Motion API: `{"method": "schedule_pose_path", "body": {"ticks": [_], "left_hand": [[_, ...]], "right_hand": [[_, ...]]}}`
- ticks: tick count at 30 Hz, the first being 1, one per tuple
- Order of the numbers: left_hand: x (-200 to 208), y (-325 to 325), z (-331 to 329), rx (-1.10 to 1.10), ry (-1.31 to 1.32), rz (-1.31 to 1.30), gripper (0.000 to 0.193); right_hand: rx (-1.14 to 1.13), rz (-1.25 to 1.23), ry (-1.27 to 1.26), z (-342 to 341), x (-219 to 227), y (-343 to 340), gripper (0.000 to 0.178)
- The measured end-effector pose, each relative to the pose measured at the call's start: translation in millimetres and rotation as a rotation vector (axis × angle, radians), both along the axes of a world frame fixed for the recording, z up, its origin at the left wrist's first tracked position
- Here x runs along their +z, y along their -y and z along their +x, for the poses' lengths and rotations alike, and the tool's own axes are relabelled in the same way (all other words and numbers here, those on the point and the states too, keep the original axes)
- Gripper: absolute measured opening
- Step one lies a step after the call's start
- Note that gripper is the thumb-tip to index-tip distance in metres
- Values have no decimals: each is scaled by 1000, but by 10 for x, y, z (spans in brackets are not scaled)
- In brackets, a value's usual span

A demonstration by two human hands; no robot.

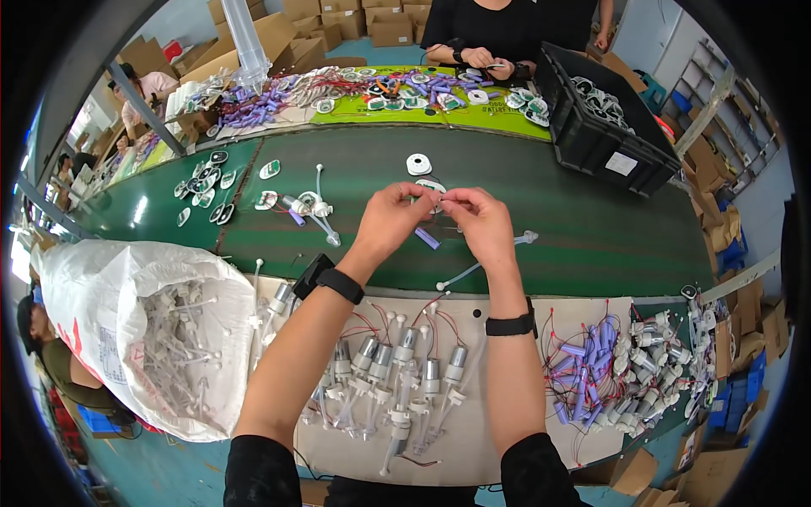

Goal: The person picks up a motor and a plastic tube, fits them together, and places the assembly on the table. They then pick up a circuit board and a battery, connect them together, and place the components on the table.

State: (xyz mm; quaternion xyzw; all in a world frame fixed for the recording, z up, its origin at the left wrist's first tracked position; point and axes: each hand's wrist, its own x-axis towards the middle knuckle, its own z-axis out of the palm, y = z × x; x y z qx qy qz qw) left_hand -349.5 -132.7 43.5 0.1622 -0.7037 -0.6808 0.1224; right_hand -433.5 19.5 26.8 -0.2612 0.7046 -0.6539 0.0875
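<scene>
Left grip [393, 220] and right grip [486, 221] meet fingertip to fingertip over a white oval plastic piece with a green circuit board [432, 183]; honestly can't tell whether either is clenched on it. Fingers hide its long axis. Just nearer, a purple cylindrical cell [427, 239] slants, near end rightward. Green tabletop [608, 245] gives room right, with a black plastic crate [591, 156] along the far edge.
</scene>
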Motion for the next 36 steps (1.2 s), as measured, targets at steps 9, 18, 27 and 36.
{"method": "schedule_pose_path", "body": {"ticks": [9,18,27,36], "left_hand": [[-36,17,5,-16,-21,64,24],[-76,13,22,-30,-108,192,30],[-110,-2,17,-17,-175,348,40],[-144,-19,-3,-17,-210,414,40]], "right_hand": [[-11,27,-51,66,56,30,12],[-115,39,-223,57,-27,81,12],[-136,90,-332,109,-12,120,11],[-174,23,-336,177,56,135,13]]}}
